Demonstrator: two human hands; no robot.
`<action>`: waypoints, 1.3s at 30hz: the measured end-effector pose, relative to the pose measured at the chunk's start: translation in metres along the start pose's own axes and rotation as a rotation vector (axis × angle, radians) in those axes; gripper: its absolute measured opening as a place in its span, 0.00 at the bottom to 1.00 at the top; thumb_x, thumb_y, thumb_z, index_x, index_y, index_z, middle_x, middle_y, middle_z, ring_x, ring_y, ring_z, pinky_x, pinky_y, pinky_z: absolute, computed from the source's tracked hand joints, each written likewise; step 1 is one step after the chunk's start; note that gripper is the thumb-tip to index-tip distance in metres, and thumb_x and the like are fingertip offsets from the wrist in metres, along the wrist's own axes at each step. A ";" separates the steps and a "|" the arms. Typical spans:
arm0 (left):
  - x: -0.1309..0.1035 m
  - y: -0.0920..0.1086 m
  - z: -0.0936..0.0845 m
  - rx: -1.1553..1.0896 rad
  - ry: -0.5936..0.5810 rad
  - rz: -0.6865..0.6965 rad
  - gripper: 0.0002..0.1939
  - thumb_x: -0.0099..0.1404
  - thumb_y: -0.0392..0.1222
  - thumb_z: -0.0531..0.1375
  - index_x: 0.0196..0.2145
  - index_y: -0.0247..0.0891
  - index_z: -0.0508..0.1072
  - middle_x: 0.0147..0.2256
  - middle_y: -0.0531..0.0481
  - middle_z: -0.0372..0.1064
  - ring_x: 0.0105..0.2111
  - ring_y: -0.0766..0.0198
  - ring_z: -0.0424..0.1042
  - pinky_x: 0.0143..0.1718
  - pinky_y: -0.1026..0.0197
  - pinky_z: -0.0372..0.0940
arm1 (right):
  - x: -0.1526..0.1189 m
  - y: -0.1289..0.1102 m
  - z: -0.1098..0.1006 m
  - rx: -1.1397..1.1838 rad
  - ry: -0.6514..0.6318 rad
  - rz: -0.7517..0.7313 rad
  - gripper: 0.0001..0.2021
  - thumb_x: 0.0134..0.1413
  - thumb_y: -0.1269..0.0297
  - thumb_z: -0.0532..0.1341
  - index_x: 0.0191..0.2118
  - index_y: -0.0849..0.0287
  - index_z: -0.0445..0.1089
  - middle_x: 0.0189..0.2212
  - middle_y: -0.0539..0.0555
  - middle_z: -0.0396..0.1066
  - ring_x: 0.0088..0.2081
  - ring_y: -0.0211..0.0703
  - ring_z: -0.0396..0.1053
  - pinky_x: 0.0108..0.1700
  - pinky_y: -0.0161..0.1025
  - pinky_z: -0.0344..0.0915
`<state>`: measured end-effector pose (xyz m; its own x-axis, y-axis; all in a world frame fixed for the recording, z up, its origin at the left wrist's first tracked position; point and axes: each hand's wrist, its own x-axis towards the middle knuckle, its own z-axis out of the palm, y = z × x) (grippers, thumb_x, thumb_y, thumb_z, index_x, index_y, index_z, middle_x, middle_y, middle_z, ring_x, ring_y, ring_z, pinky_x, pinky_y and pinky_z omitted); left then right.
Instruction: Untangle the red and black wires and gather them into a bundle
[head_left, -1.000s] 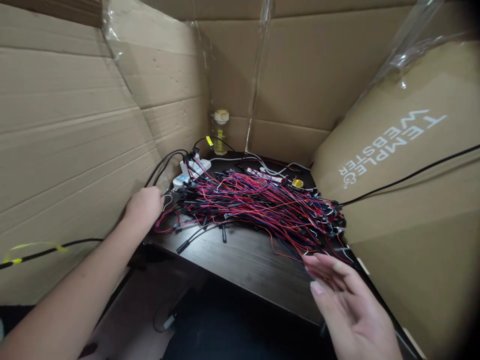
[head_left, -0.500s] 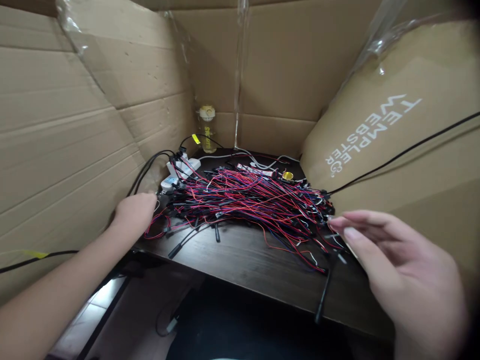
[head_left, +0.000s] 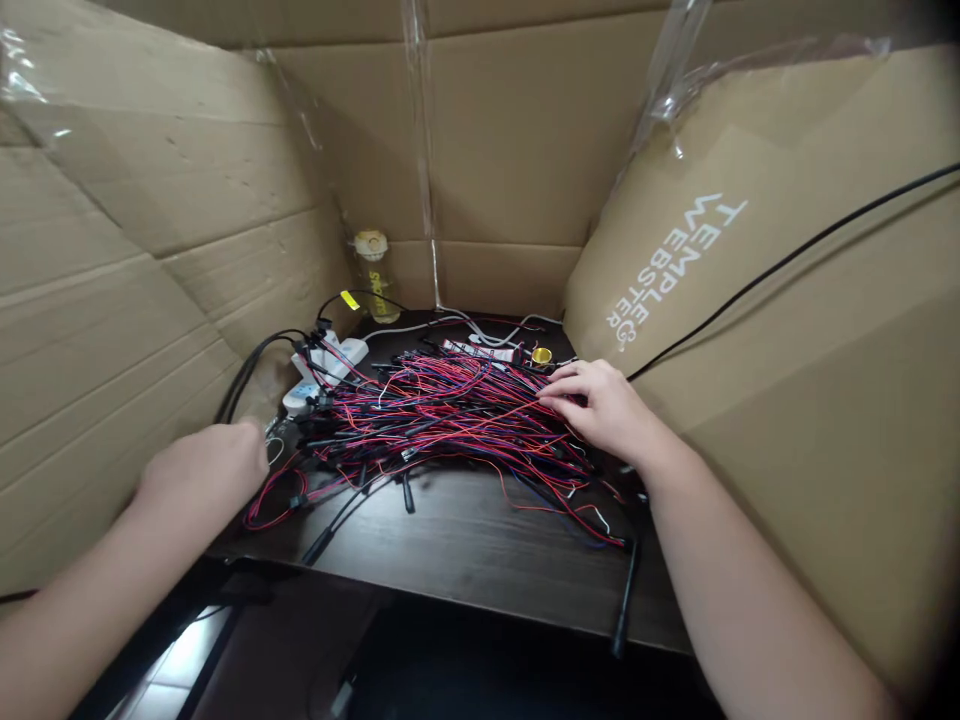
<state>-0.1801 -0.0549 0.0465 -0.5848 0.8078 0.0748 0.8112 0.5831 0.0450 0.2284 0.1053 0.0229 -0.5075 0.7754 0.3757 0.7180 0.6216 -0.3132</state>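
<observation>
A wide heap of red, blue and black wires (head_left: 442,410) with black connectors lies across the dark desk. At the heap's right end is my right hand (head_left: 592,402), fingers stretched out and a little apart, the tips touching the wires. Whether a wire is between them is unclear. My left hand (head_left: 202,468) is closed beside the left cardboard wall, left of the heap. Its fingertips are turned away, so what it grips, if anything, is hidden. A thin pale loop (head_left: 276,452) shows just beyond it, near a bundle of red wires (head_left: 264,508).
Cardboard walls (head_left: 495,140) surround the desk (head_left: 442,535). White power adapters (head_left: 326,370) stand behind the left end, near a clear bottle (head_left: 381,275). A yellow round tin (head_left: 541,356) sits at the back. One black cable (head_left: 757,285) crosses the right wall.
My right hand has moved left and farther in, onto the wire heap. My left hand sits lower and more to the left in view, staying closed. The camera view has shifted right.
</observation>
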 end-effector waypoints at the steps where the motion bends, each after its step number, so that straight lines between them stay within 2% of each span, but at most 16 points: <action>1: -0.007 0.009 -0.007 0.117 0.025 -0.004 0.16 0.69 0.51 0.55 0.29 0.37 0.65 0.21 0.51 0.63 0.31 0.58 0.70 0.42 0.58 0.64 | -0.001 0.000 -0.003 0.053 0.023 -0.004 0.10 0.64 0.63 0.63 0.43 0.53 0.84 0.45 0.57 0.80 0.48 0.52 0.75 0.54 0.51 0.68; 3: -0.024 0.031 -0.018 0.177 0.143 0.064 0.13 0.70 0.51 0.53 0.35 0.39 0.68 0.24 0.50 0.68 0.30 0.56 0.72 0.40 0.57 0.64 | -0.003 -0.003 -0.010 0.167 0.080 0.004 0.12 0.65 0.62 0.62 0.47 0.52 0.83 0.40 0.55 0.82 0.41 0.47 0.75 0.46 0.46 0.69; 7: -0.051 0.088 -0.030 -0.143 0.338 0.159 0.15 0.68 0.53 0.55 0.46 0.44 0.72 0.34 0.49 0.79 0.35 0.48 0.77 0.36 0.54 0.65 | -0.011 -0.019 -0.020 0.329 0.124 -0.119 0.12 0.65 0.59 0.62 0.43 0.53 0.84 0.30 0.53 0.80 0.31 0.41 0.70 0.41 0.42 0.66; 9: -0.051 0.123 -0.031 -0.280 0.323 0.229 0.16 0.68 0.50 0.55 0.50 0.44 0.71 0.37 0.49 0.80 0.37 0.48 0.79 0.38 0.53 0.67 | -0.017 -0.027 -0.025 0.367 0.045 -0.198 0.11 0.66 0.60 0.62 0.40 0.54 0.83 0.26 0.51 0.78 0.28 0.38 0.67 0.40 0.41 0.65; 11: -0.037 0.161 -0.027 -0.334 0.230 0.336 0.19 0.70 0.47 0.53 0.56 0.40 0.68 0.40 0.45 0.80 0.41 0.48 0.79 0.41 0.52 0.68 | -0.021 -0.030 -0.026 0.378 -0.031 -0.207 0.11 0.66 0.61 0.62 0.39 0.54 0.83 0.26 0.50 0.77 0.28 0.37 0.68 0.41 0.40 0.66; 13: -0.012 0.200 -0.018 -0.272 0.157 0.474 0.21 0.72 0.44 0.50 0.57 0.33 0.69 0.43 0.37 0.79 0.45 0.45 0.79 0.47 0.49 0.69 | -0.021 -0.028 -0.022 0.315 -0.026 -0.145 0.10 0.66 0.60 0.63 0.42 0.55 0.82 0.34 0.52 0.80 0.36 0.40 0.72 0.48 0.41 0.68; 15: 0.017 0.236 -0.003 -0.143 0.108 0.690 0.24 0.74 0.46 0.48 0.57 0.26 0.70 0.51 0.27 0.75 0.54 0.40 0.74 0.56 0.43 0.65 | -0.017 -0.022 -0.011 0.169 0.057 -0.012 0.18 0.62 0.54 0.65 0.52 0.59 0.79 0.49 0.59 0.77 0.52 0.49 0.72 0.59 0.47 0.67; 16: 0.031 0.251 0.006 -0.128 0.083 0.775 0.26 0.74 0.49 0.49 0.58 0.27 0.70 0.58 0.27 0.69 0.61 0.40 0.68 0.61 0.44 0.62 | -0.014 -0.019 -0.004 0.082 0.094 0.061 0.27 0.60 0.49 0.67 0.58 0.61 0.75 0.57 0.63 0.72 0.59 0.55 0.68 0.63 0.52 0.64; 18: 0.052 0.272 0.023 -0.103 0.005 0.912 0.29 0.72 0.58 0.55 0.62 0.38 0.71 0.66 0.38 0.63 0.66 0.45 0.62 0.66 0.49 0.58 | -0.009 -0.012 0.013 -0.066 0.106 0.169 0.43 0.53 0.38 0.68 0.66 0.65 0.67 0.66 0.70 0.61 0.66 0.66 0.60 0.67 0.60 0.58; 20: 0.063 0.281 0.035 -0.078 -0.065 0.974 0.27 0.73 0.62 0.52 0.57 0.43 0.75 0.61 0.42 0.71 0.60 0.49 0.70 0.61 0.52 0.63 | -0.006 -0.009 0.025 -0.139 0.037 0.174 0.47 0.51 0.33 0.65 0.66 0.66 0.66 0.65 0.71 0.62 0.65 0.69 0.61 0.67 0.63 0.57; 22: 0.063 0.281 0.042 -0.055 -0.077 0.972 0.31 0.74 0.63 0.46 0.50 0.40 0.79 0.51 0.40 0.78 0.52 0.48 0.77 0.54 0.51 0.68 | -0.005 -0.009 0.029 -0.163 -0.014 0.158 0.44 0.53 0.32 0.64 0.64 0.64 0.68 0.58 0.68 0.69 0.61 0.67 0.66 0.65 0.63 0.59; 27: 0.037 0.273 0.039 -0.014 0.038 0.847 0.37 0.75 0.62 0.42 0.39 0.31 0.82 0.37 0.31 0.79 0.42 0.38 0.79 0.44 0.44 0.69 | -0.008 -0.027 0.021 -0.208 -0.034 0.215 0.40 0.51 0.36 0.68 0.58 0.66 0.72 0.49 0.66 0.73 0.55 0.65 0.69 0.60 0.62 0.63; 31: 0.018 0.273 0.033 0.006 0.104 0.731 0.31 0.74 0.54 0.47 0.36 0.28 0.82 0.34 0.30 0.79 0.40 0.36 0.79 0.43 0.42 0.69 | -0.015 -0.037 0.017 -0.204 -0.031 0.238 0.37 0.49 0.39 0.71 0.55 0.65 0.73 0.47 0.65 0.73 0.52 0.66 0.70 0.59 0.63 0.64; 34: 0.014 0.272 0.032 0.009 0.088 0.657 0.27 0.74 0.49 0.48 0.37 0.29 0.83 0.35 0.32 0.80 0.42 0.39 0.80 0.46 0.43 0.69 | -0.019 -0.033 0.016 -0.181 -0.050 0.236 0.35 0.50 0.43 0.72 0.57 0.63 0.72 0.48 0.64 0.73 0.52 0.66 0.70 0.58 0.63 0.65; 37: 0.015 0.270 0.035 -0.005 0.078 0.669 0.27 0.75 0.47 0.47 0.38 0.28 0.82 0.37 0.31 0.80 0.45 0.38 0.79 0.49 0.42 0.69 | -0.022 -0.024 0.011 -0.142 -0.071 0.227 0.35 0.53 0.44 0.71 0.60 0.62 0.71 0.50 0.64 0.73 0.54 0.63 0.70 0.59 0.61 0.66; 39: 0.016 0.268 0.038 -0.026 0.092 0.693 0.27 0.75 0.47 0.47 0.39 0.27 0.82 0.37 0.30 0.79 0.45 0.36 0.78 0.48 0.41 0.69 | -0.023 -0.018 0.004 -0.138 -0.047 0.240 0.37 0.52 0.40 0.70 0.60 0.63 0.71 0.51 0.64 0.73 0.55 0.64 0.69 0.60 0.62 0.65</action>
<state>0.0279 0.1176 0.0218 0.0693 0.9814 0.1792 0.9976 -0.0668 -0.0199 0.2254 0.0765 0.0159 -0.3347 0.9049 0.2629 0.8765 0.4014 -0.2656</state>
